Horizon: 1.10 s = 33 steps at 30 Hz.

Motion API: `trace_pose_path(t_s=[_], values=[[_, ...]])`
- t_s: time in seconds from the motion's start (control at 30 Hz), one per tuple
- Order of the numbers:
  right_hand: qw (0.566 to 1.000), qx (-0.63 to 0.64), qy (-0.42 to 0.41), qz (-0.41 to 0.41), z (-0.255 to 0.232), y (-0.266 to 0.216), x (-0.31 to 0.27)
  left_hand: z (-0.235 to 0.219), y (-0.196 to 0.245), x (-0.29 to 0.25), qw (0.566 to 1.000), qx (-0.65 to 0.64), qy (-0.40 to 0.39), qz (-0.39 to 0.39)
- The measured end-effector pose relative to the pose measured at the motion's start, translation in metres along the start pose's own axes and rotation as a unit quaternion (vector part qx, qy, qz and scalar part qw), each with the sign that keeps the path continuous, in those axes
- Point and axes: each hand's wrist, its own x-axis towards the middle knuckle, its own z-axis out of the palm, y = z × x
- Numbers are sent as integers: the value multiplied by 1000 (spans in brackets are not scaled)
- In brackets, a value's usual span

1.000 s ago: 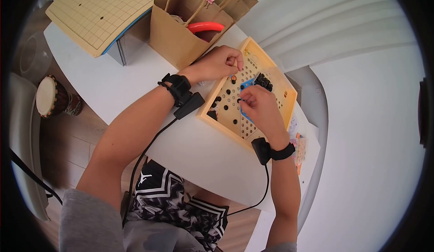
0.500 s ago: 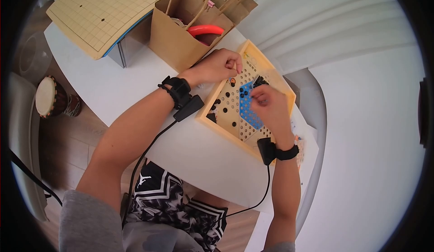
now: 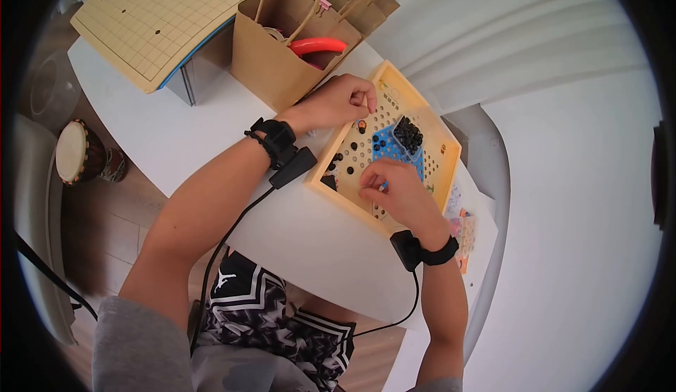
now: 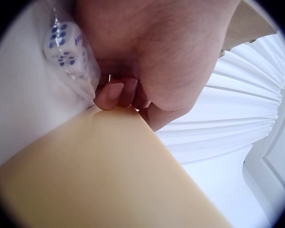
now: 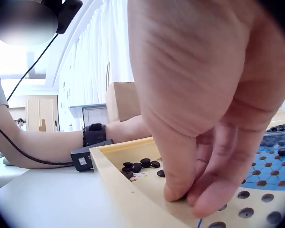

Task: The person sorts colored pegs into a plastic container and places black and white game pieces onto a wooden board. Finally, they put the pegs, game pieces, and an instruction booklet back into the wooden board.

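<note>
Over the lower part of the wooden game board, my right hand points downward. Its thumb and finger pinch a mostly hidden black piece at the board surface in the right wrist view. A clear box of black pieces stands on the blue patterned area beyond that hand. More black pieces lie loose near the board's corner. My left hand rests by the board's upper left edge, fingers loosely curled, with nothing seen in them.
Brown paper bags stand behind the left hand, beside a gridded board on a grey stand. A clear bag with dice lies by the left wrist. Paper sheets lie right of the game board. A drum stands on the floor.
My right hand moved right to the box of black pieces, then back down and left to the board's lower part, uncovering the box. The left hand has stayed nearly still.
</note>
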Motion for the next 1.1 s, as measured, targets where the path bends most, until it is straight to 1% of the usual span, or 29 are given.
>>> trace_pose_path(t_s=[0.07,0.1,0.17,0.2,0.27,0.3,0.37,0.43,0.47,0.6,0.67,0.7,0.77,0.8,0.87,0.9,0.97,1.1], values=[[999,21,-34,25,0,1,1,0,-1,0,1000,-2,0,0],[999,21,-34,24,-1,1,2,0,-2,1,1000,-2,-1,0],[1000,3,4,28,-5,4,3,0,-3,1,1000,-2,-1,0],[1000,2,4,28,-6,5,6,0,-3,1,1000,-2,-3,3],[990,-58,132,4,-9,9,15,0,-2,0,1000,-2,-4,6],[989,-58,133,5,-10,10,19,0,-2,0,1000,-1,-2,3],[984,-48,173,-17,-8,14,27,0,-1,0,1000,0,-2,1],[983,-72,164,-27,-2,27,34,-1,-1,0,1000,-7,-3,3],[983,-95,154,-38,0,27,37,-1,-1,0,1000,-6,-2,3],[980,-122,154,-41,1,23,37,0,-5,0,1000,-8,-2,4],[987,-95,126,-14,-1,21,37,1,-5,1,1000,-11,-1,5],[987,-96,127,-13,-2,19,36,0,-4,1,1000,-7,-1,3],[992,-73,98,35,-5,13,34,0,-2,1,1000,-1,1,2],[992,-74,97,34,-6,15,32,0,-2,1,1000,-1,-1,7],[982,-8,189,28,-12,19,28,-1,-1,0,1000,0,0,11],[982,-8,187,27,-18,20,27,-1,0,-1,1000,-4,0,4],[956,-50,284,55,-32,20,23,0,2,-2,1000,-9,-1,-4],[955,-91,280,39,-36,29,19,0,0,0,1000,1,-2,-1]])
